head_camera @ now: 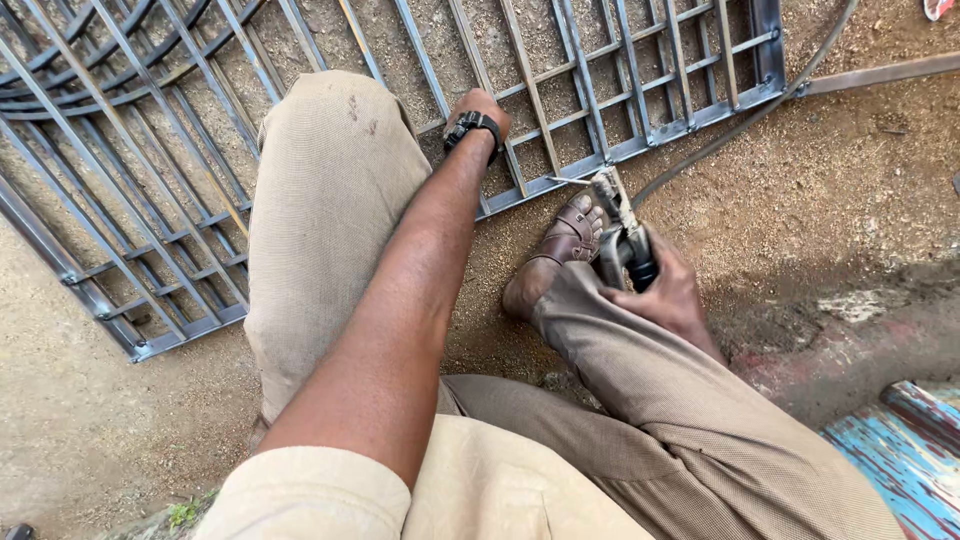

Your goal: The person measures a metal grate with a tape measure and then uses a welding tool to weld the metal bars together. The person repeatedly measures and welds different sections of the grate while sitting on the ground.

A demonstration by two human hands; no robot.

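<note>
A grey metal grille (620,150) of welded bars lies flat on sandy ground. My left hand (482,104), with a black watch on the wrist, rests on one of its bars near the front edge; the fingers are hidden behind the wrist. My right hand (665,295) grips a welding electrode holder (622,240), which points up toward the grille's lower edge. A thin rod (568,181) sticks out sideways from its jaw. My knees in beige trousers fill the middle, and my brown sandal (560,250) sits just left of the holder.
A dark cable (740,120) runs from the holder up to the top right across the dirt. A flat metal bar (880,72) lies at the upper right. A blue painted surface (900,450) shows at the lower right corner.
</note>
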